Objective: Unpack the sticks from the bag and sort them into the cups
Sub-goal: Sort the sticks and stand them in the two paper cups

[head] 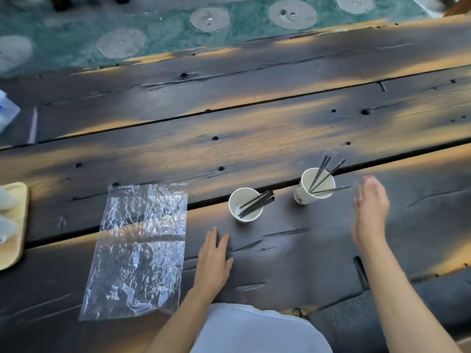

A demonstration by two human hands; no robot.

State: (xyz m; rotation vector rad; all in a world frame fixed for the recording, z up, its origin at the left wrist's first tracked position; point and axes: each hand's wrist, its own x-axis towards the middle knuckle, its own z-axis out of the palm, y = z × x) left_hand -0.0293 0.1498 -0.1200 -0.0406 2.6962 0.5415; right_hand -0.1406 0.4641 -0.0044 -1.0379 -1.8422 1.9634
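Two white paper cups stand on the dark wooden table. The left cup [245, 205] holds several short black sticks [257, 203] leaning right. The right cup [316, 186] holds longer black sticks [321, 174], some in clear wrappers, fanned up and to the right. A clear plastic bag [139, 248] lies flat and crumpled at the left, with nothing visible inside. My left hand [214, 261] rests palm down on the table between the bag and the left cup. My right hand [370, 207] hovers just right of the right cup, fingers apart, holding nothing.
A light wooden tray [15, 225] with pale items sits at the left edge. A translucent blue-white package [6, 110] lies at the far left. Beyond the table's far edge is a green floor with round pale discs [209, 19]. A white garment [254, 329] covers my lap.
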